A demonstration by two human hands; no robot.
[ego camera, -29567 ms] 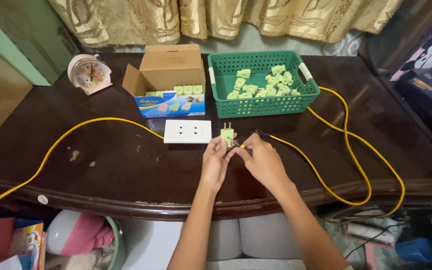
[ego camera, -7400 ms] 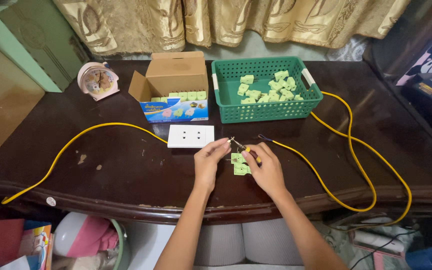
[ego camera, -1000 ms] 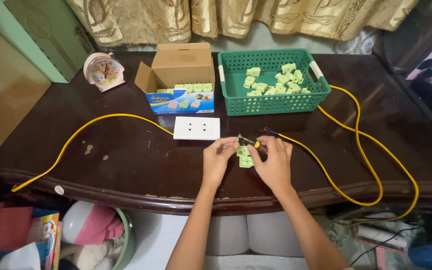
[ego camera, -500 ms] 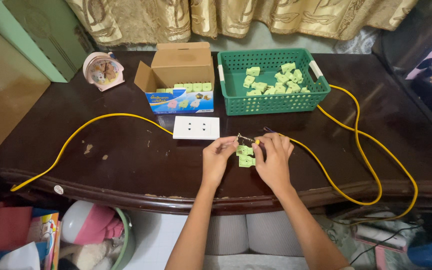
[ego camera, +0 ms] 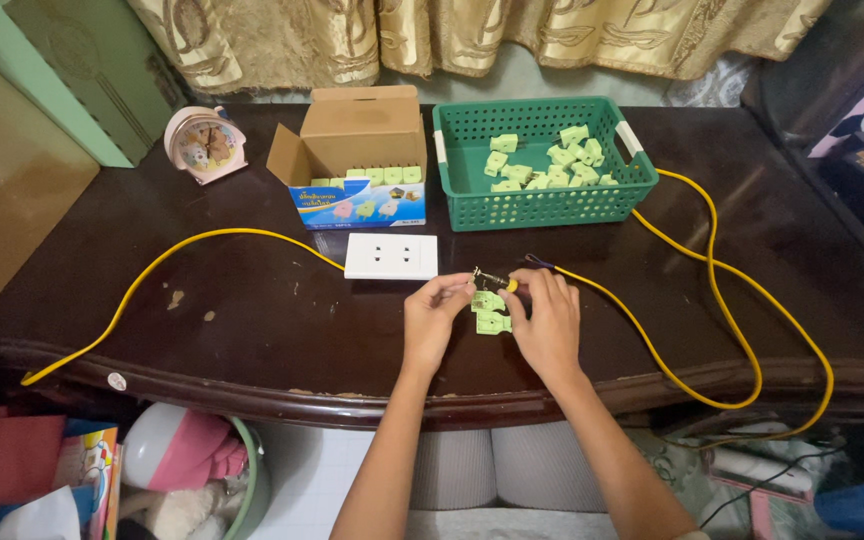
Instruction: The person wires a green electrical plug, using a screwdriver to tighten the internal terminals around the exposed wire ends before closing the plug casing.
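My left hand (ego camera: 434,322) and my right hand (ego camera: 546,318) meet over the front of a dark wooden table (ego camera: 252,330). Between their fingertips sits a small light-green plug (ego camera: 487,302) with bare wire ends at its top. The left fingers pinch its left side; the right fingers hold its right side together with the end of a yellow cable (ego camera: 692,270). A second green plug piece (ego camera: 493,323) lies on the table just below, against my right thumb. A white two-socket outlet (ego camera: 391,256) lies to the upper left.
A green plastic basket (ego camera: 532,205) holds several green plugs at the back. Beside it stands an open cardboard box (ego camera: 357,150) with more plugs, and a pink alarm clock (ego camera: 203,145). The yellow cable loops off the table's right edge and front left.
Over the last second both hands stay in place on the plug, with only slight finger shifts. Far earlier the hands held the plug closer to the outlet.
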